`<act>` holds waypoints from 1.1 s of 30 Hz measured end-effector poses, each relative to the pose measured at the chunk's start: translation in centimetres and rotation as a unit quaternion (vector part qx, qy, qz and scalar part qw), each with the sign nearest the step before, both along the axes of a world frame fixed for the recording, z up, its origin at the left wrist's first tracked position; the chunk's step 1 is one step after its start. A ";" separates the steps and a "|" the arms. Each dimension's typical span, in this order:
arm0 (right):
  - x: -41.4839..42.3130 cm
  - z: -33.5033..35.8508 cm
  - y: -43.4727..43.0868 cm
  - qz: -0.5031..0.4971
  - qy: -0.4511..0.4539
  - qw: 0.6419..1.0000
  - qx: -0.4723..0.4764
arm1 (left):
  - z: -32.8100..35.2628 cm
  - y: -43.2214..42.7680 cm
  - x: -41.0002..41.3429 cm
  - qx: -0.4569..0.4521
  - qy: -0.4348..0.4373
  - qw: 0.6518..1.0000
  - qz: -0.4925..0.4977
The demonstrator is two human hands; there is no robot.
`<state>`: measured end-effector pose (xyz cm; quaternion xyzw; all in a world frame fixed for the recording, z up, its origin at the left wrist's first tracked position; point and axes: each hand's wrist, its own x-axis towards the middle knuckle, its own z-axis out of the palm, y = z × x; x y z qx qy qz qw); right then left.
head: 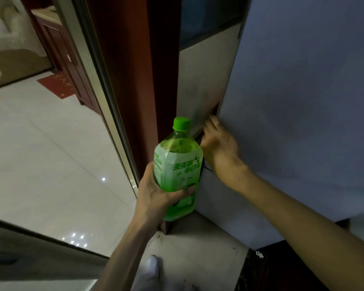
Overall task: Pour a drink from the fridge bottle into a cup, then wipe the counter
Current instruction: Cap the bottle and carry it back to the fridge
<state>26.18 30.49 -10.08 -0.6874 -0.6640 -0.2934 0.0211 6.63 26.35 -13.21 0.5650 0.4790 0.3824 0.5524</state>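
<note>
A clear plastic bottle with a green cap, a green label and pale green drink stands upright in my left hand, which grips its lower half. My right hand is just right of the bottle, its fingers curled over the left edge of the grey-blue fridge door. The door looks almost closed against the pale fridge side. No cup or counter is in view.
A dark red wooden post and a metal sliding-door frame stand left of the fridge. Glossy white floor tiles spread to the left, with a red mat by a far door. A grey threshold lies below.
</note>
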 end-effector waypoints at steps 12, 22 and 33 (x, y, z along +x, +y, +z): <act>-7.6 1.0 -12.5 -0.065 -0.079 0.985 -0.136 | -0.2 -1.2 -5.2 -0.016 -0.042 0.989 -0.138; -11.2 1.4 -23.5 -0.127 0.005 0.982 -0.138 | 0.5 -3.6 -4.9 -0.009 -0.048 0.962 -0.267; -10.1 4.9 -25.9 -0.197 0.162 0.967 -0.007 | 1.8 -7.7 -1.3 -0.008 -0.065 0.952 -0.299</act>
